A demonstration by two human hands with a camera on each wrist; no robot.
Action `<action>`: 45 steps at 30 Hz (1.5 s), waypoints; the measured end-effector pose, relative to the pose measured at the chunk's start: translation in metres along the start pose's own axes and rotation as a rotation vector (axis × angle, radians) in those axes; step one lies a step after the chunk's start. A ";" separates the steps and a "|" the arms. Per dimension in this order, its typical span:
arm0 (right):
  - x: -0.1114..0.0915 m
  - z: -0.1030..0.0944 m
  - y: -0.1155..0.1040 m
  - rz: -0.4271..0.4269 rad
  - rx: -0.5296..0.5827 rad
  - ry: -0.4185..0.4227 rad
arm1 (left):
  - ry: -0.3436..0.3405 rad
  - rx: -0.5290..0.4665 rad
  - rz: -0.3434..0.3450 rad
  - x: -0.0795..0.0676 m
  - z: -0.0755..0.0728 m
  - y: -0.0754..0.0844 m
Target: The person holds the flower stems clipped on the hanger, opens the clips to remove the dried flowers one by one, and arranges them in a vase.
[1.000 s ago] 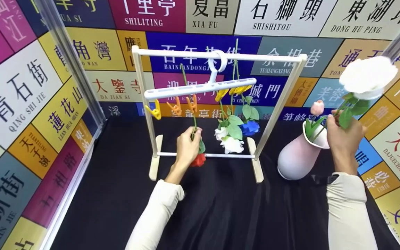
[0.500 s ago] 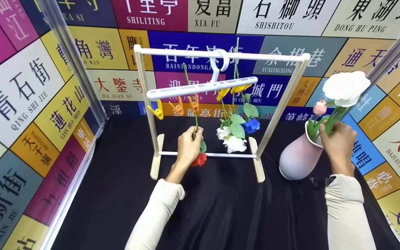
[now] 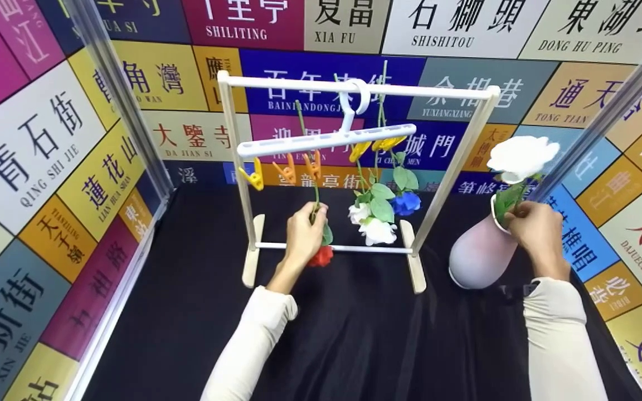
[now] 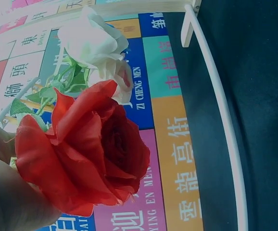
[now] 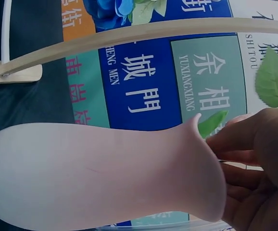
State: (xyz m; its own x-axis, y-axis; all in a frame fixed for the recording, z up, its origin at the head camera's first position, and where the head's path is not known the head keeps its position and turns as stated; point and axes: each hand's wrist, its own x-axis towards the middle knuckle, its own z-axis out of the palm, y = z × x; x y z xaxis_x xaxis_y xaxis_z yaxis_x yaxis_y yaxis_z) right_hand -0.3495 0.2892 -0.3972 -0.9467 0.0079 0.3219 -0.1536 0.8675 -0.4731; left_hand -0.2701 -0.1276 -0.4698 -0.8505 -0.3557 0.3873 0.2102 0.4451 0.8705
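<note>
You had in view two hands (image 3: 305, 231), one red bloom (image 4: 81, 149), three whitish blooms (image 3: 523, 159), one blue bloom (image 3: 407, 204), one vase (image 3: 480, 253), one rack (image 3: 427, 92), one hanger (image 3: 321, 140), two orange clips (image 3: 314, 167) and at least three yellow clips (image 3: 387, 145), those above the blue bloom overlapping too closely to count exactly.

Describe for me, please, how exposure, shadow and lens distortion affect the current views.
Head view: the big white flower is overexposed, its petals nearly without detail; left wrist view: the upper left is washed out, and the rack's lower rail bows like a curve; right wrist view: the wooden post bends too, and the right hand's fingers look dim.
</note>
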 end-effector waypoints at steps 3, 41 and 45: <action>0.003 -0.002 -0.001 -0.012 -0.012 -0.071 | 0.001 -0.001 -0.001 0.000 0.000 0.000; 0.002 -0.033 -0.036 -0.147 -0.023 0.030 | -0.006 0.004 -0.021 0.000 -0.001 0.001; -0.001 -0.038 -0.053 -0.128 0.002 0.098 | -0.011 0.000 -0.018 0.000 -0.001 0.001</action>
State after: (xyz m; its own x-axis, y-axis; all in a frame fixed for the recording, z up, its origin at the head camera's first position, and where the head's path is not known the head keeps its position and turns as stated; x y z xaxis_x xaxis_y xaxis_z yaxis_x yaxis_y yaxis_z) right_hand -0.3296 0.2621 -0.3411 -0.8873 -0.0543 0.4580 -0.2719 0.8638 -0.4242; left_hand -0.2696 -0.1275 -0.4685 -0.8594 -0.3548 0.3682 0.1946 0.4391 0.8771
